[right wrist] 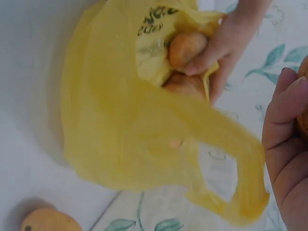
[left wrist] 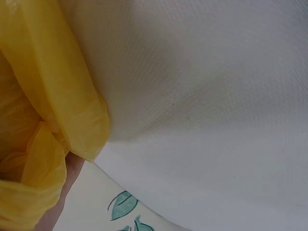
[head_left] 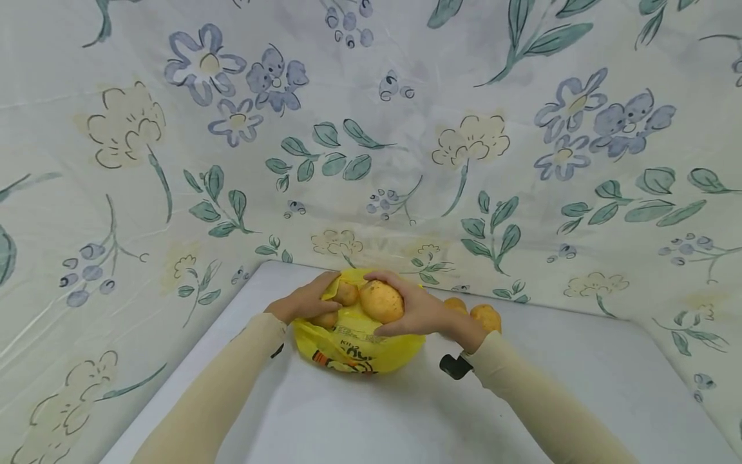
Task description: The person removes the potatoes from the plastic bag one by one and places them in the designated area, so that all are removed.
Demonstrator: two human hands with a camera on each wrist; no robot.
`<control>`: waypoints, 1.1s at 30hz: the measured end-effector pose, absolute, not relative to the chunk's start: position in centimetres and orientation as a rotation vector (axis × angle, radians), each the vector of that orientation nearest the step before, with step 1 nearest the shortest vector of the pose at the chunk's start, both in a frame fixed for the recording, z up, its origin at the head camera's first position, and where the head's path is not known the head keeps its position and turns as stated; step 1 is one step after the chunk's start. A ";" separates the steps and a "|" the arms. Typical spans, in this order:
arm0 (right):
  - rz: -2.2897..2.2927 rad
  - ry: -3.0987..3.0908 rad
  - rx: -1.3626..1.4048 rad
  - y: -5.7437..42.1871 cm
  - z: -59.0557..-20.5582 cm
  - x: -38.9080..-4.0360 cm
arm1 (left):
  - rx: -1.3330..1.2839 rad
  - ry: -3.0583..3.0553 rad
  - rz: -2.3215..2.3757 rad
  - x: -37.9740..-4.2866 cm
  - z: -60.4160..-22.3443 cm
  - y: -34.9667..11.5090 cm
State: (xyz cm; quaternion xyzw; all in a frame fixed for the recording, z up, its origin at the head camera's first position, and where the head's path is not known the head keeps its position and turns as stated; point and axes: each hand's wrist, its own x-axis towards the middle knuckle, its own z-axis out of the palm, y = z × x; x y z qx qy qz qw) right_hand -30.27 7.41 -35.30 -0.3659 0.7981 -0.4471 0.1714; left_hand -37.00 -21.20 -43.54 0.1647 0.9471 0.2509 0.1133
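Observation:
A yellow plastic bag with dark print sits on the white table, its mouth open. Inside it lie potatoes, one near the rim and another lower down. My left hand grips the bag's left edge, its thumb inside against the potatoes, as the right wrist view shows. My right hand holds a large potato over the bag's mouth, fingers and thumb curled round it. In the right wrist view only part of that potato shows. The left wrist view has mostly yellow plastic.
Loose potatoes lie on the table to the right of the bag, partly behind my right wrist. A bag handle loop sticks out on the right hand's side. Flower-patterned cloth stands behind the white table.

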 end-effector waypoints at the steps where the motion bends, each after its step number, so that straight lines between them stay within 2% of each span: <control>1: -1.277 2.263 -1.032 7.7 -35.2 -30.3 | 0.489 2.780 0.735 -37.0 -43.5 -21.2; 18: -1.261 2.389 -1.107 12.6 -34.5 -30.8 | 0.488 2.768 0.754 -37.0 -43.4 -20.8; 33: -1.212 2.571 -0.885 18.2 -36.2 -31.7 | 0.511 2.782 0.768 -37.1 -43.9 -21.3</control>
